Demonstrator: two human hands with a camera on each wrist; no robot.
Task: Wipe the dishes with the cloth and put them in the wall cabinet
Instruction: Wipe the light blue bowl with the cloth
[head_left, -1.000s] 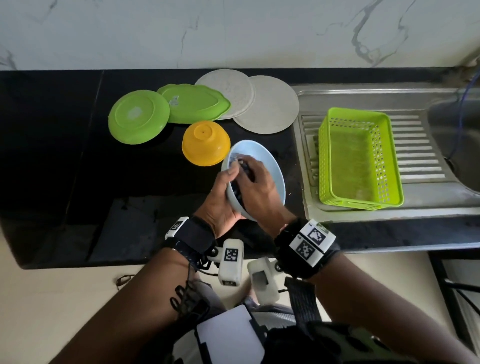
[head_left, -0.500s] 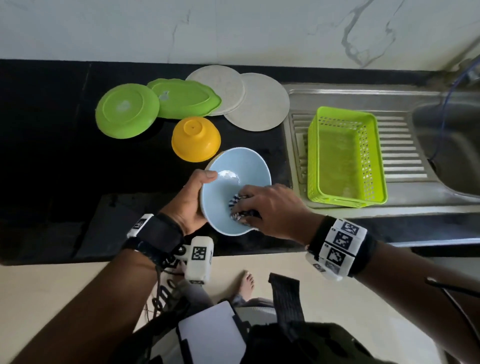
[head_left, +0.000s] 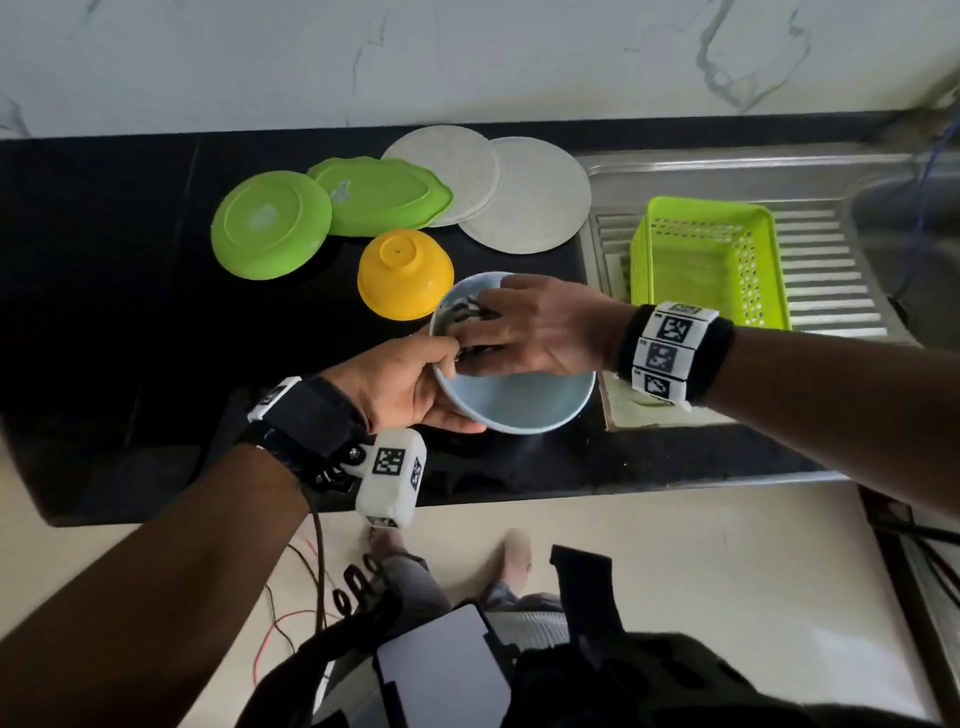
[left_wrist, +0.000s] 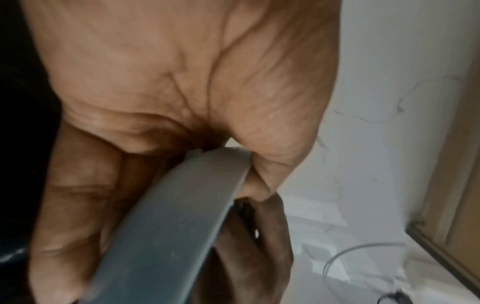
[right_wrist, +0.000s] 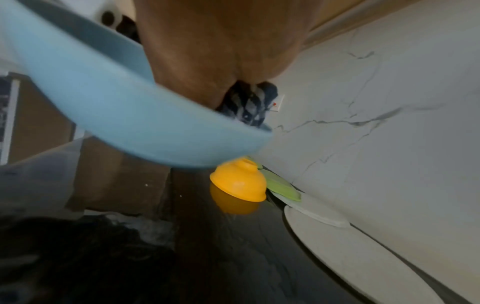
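Observation:
A light blue bowl (head_left: 524, 405) is held above the black counter's front part. My left hand (head_left: 415, 384) grips its left rim, thumb over the edge; in the left wrist view the rim (left_wrist: 182, 216) runs across my palm. My right hand (head_left: 524, 332) reaches into the bowl from the right and holds a dark patterned cloth (head_left: 467, 312) against the inside wall. In the right wrist view the cloth (right_wrist: 249, 102) shows under my fingers, above the bowl's rim (right_wrist: 124, 115).
On the counter behind lie an upturned yellow bowl (head_left: 405, 280), a green plate (head_left: 270, 223), a green leaf-shaped dish (head_left: 384, 195) and two whitish plates (head_left: 524, 202). A lime basket (head_left: 706, 260) stands on the steel sink's drainboard (head_left: 831, 260) at the right.
The right hand with the cloth has moved from the bowl's lower right part to its upper left inner wall. The left hand keeps its hold on the rim.

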